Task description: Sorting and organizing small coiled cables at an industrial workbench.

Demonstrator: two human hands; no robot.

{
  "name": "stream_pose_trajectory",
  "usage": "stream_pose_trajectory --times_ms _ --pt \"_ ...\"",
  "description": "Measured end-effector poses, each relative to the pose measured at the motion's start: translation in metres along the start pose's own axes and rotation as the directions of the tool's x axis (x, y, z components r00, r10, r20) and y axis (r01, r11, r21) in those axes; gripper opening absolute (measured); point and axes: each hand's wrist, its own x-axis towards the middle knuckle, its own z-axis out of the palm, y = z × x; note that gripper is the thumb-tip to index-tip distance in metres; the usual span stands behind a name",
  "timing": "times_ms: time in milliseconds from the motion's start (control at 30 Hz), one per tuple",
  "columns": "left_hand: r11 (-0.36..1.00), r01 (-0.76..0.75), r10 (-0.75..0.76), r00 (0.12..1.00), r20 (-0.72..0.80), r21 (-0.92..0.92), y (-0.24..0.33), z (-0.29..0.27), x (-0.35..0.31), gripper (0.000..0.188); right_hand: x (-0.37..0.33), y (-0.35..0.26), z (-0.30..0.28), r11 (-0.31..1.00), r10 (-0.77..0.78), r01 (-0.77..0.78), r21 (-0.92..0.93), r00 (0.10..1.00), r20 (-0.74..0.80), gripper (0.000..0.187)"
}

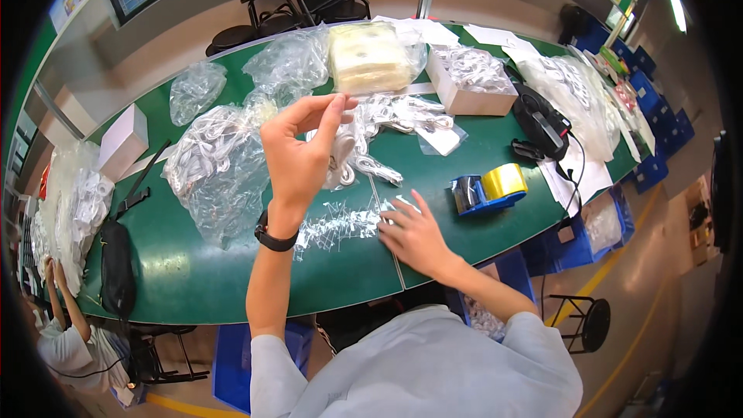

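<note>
A green table point(193, 279) is carrying clear bags point(220, 174) left, a tape dispenser point(487, 190) right, and a box point(472, 81) far.

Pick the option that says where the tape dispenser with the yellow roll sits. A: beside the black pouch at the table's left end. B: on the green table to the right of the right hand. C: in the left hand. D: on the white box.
B: the blue tape dispenser stands on the green table, right of the right hand, which lies flat on clear bags.
</note>
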Motion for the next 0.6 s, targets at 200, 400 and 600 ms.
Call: stream_pose_trajectory --times_ms 200,400,600 --pt "1.0 -0.021 0.021 1.0 0.013 0.012 0.004 -0.004 0.001 0.015 -0.022 -0.026 -0.018 0.989 0.118 -0.068 -0.132 0.902 0.416 0.06" --pt "0.999 0.037 -0.037 0.999 0.008 -0.011 0.004 -0.006 0.001 0.015 -0.009 -0.013 -0.038 0.971 0.119 -0.203 0.122 0.864 0.489 0.044" --pt "0.999 -0.015 0.015 1.0 0.011 0.04 0.0 -0.005 0.004 0.014 0.001 0.008 -0.04 0.576 0.258 -0.504 0.643 0.859 0.442 0.035"
